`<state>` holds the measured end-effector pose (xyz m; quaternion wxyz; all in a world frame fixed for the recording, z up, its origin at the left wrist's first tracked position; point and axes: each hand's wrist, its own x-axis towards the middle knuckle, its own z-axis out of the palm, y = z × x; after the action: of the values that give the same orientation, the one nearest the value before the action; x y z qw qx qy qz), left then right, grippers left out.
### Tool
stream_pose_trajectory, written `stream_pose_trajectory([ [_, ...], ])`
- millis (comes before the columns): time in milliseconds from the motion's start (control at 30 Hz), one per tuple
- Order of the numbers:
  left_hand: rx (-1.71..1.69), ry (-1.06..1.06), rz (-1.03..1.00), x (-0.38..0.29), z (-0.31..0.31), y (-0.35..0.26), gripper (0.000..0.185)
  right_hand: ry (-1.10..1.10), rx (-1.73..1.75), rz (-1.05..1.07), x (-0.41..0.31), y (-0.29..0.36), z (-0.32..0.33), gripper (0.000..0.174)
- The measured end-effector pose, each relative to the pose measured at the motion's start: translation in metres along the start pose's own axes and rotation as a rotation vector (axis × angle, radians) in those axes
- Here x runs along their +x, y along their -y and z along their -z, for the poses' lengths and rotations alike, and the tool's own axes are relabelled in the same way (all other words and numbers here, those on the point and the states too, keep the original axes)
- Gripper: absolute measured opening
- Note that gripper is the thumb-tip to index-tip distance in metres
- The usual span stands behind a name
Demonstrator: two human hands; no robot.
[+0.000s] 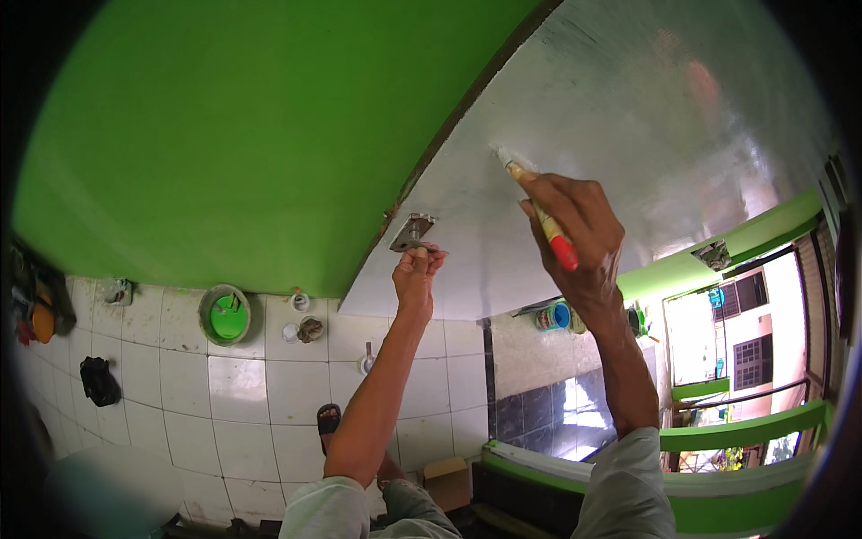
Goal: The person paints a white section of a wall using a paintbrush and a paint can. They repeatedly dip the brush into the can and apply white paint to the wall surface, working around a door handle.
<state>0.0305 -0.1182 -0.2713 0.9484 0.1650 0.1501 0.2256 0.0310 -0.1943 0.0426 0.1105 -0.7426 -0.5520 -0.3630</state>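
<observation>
My right hand [582, 219] grips a paintbrush [549, 226] with a cream handle and a red end. Its bristle tip meets the face of a grey door [539, 114], which has a wet sheen and streaks near the top. My left hand [419, 273] holds the lever of a metal door handle [414, 232], mounted near the door's edge. A dark strip runs along that edge, between the door and the green wall [222, 135].
On the white tiled floor [236, 445] stand a bucket of green paint [229, 316], several small cups and a black bag [100, 382]. A cardboard box [447, 482] sits by my legs. Past the door are a blue-lined pail [553, 315] and a green railing [741, 428].
</observation>
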Motion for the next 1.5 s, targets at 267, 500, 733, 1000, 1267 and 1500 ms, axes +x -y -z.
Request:
stream_pose_trajectory([
  [267, 0.009, -0.024, 0.017, -0.003, -0.001, -0.004, 0.013, -0.257, -0.258, 0.141, 0.052, -0.008, 0.030, 0.041],
  [500, 0.007, -0.015, 0.032, -0.002, -0.003, -0.001, 0.012, -0.001, -0.215, 0.155, -0.003, 0.005, -0.010, 0.039],
  [733, 0.018, -0.029, 0.035, 0.001, -0.002, -0.006, 0.012, -0.373, 0.328, -0.385, 0.010, -0.008, 0.000, 0.025],
  [1000, 0.030, -0.027, 0.025, 0.000, 0.003, -0.005, 0.013, -0.178, -0.282, 0.063, 0.001, -0.014, 0.011, 0.045],
  [1267, 0.039, -0.023, 0.020, 0.001, 0.001, -0.006, 0.014, -0.144, 0.127, -0.138, -0.035, -0.002, -0.014, 0.033],
  [1500, 0.032, -0.001, 0.024, 0.001, 0.002, -0.004, 0.014, -0.417, -0.051, -0.229, -0.020, -0.032, 0.014, 0.031],
])
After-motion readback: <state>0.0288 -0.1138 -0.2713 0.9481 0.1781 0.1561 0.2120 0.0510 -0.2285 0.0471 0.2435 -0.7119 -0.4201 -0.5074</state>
